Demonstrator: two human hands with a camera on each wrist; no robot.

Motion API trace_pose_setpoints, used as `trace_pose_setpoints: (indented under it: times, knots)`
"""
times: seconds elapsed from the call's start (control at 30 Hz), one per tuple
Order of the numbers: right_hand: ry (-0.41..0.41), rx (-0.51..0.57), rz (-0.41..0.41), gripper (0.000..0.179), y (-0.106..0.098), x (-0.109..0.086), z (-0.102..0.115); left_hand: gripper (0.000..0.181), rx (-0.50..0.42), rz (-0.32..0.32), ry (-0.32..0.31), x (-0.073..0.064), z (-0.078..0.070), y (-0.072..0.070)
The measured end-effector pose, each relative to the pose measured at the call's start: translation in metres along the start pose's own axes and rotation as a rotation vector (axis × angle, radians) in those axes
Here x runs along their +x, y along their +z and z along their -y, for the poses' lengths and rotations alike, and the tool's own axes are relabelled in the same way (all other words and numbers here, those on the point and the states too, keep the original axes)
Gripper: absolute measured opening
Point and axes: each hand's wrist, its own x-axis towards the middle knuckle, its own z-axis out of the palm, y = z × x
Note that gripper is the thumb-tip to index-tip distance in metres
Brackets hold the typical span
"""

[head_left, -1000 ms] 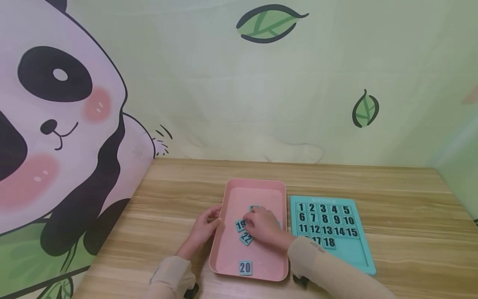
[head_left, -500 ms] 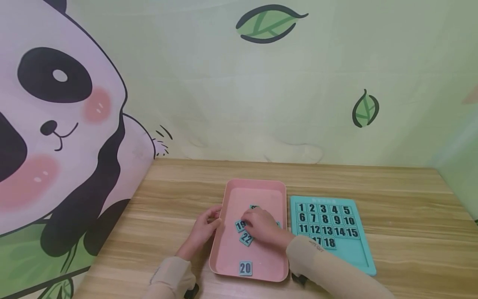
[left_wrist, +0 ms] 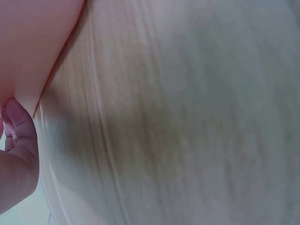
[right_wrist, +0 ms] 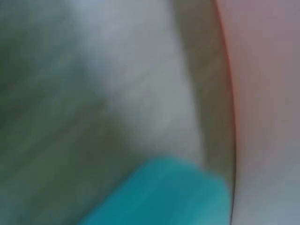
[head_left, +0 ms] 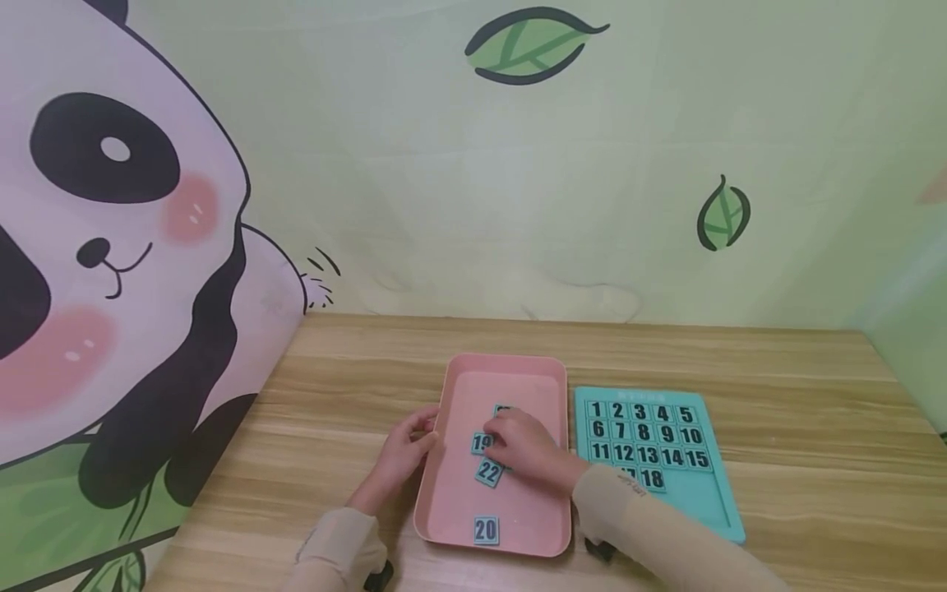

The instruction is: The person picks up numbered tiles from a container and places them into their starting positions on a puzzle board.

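A pink tray [head_left: 510, 380] lies on the wooden table, holding several teal number tiles. My left hand [head_left: 403, 450] grips the tray's left rim; in the left wrist view its thumb and fingertips [left_wrist: 18, 112] meet at the pink wall. Over the tray's middle, my right hand [head_left: 527, 444] pinches the right side of the tile marked 19 [head_left: 482, 443]. Just below it lies tile 22 [head_left: 488, 472], turned at a slant. Tile 20 [head_left: 486, 529] is at the tray's near end. Another tile [head_left: 503, 409] shows partly behind the right fingers. The right wrist view leaves out the hand.
Right of the tray lies a teal number board [head_left: 699, 501], its upper rows filled with numbered tiles up to 18 [head_left: 653, 478]. The right sleeve [head_left: 629, 501] covers its lower left corner. Behind the table [head_left: 799, 386] rises a wall printed with a panda and leaves.
Tile 19 has turned from a slant to nearly straight and shifted slightly right, along with my right hand. My left hand stays at the tray's rim.
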Motion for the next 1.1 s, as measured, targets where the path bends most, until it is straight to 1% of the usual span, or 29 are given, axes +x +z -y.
trace_pose_setpoints:
  times: [0.03, 0.13, 0.23, 0.33, 0.53, 0.63, 0.73, 0.83, 0.93, 1.1]
  knots:
    - [-0.009, -0.005, -0.003, 0.029, -0.002, -0.001, 0.000, 0.036, 0.005, -0.010, -0.029, 0.001, 0.000, 0.001]
    - [-0.041, -0.009, -0.015, 0.033, -0.008, -0.005, -0.002, 0.038, 0.009, -0.022, -0.064, 0.003, -0.001, 0.002]
    - [-0.080, -0.014, -0.040, 0.035, -0.017, -0.009, -0.004, 0.038, 0.020, -0.027, -0.065, 0.004, -0.002, 0.002]
    - [-0.098, -0.005, -0.049, 0.032, -0.026, -0.014, -0.008, 0.038, 0.032, -0.032, -0.066, 0.004, -0.002, 0.002]
    - [-0.054, 0.125, 0.012, 0.028, -0.047, -0.026, -0.013, 0.038, 0.030, -0.034, -0.065, 0.005, -0.001, 0.002]
    - [-0.049, 0.136, 0.025, 0.027, -0.058, -0.034, -0.016, 0.037, 0.023, -0.032, -0.055, 0.004, 0.000, 0.002]
    - [-0.069, 0.107, 0.003, 0.026, -0.067, -0.042, -0.019, 0.036, 0.014, -0.028, -0.056, 0.003, -0.002, 0.002]
    - [-0.069, 0.104, -0.019, 0.025, -0.076, -0.051, -0.024, 0.037, 0.014, -0.024, -0.064, 0.003, -0.002, 0.003]
    - [-0.044, 0.118, -0.033, 0.024, -0.084, -0.061, -0.030, 0.037, 0.013, -0.026, -0.069, 0.003, -0.002, 0.003]
    - [-0.010, 0.140, -0.063, 0.022, -0.093, -0.078, -0.046, 0.037, 0.017, -0.027, -0.053, 0.003, -0.001, 0.004]
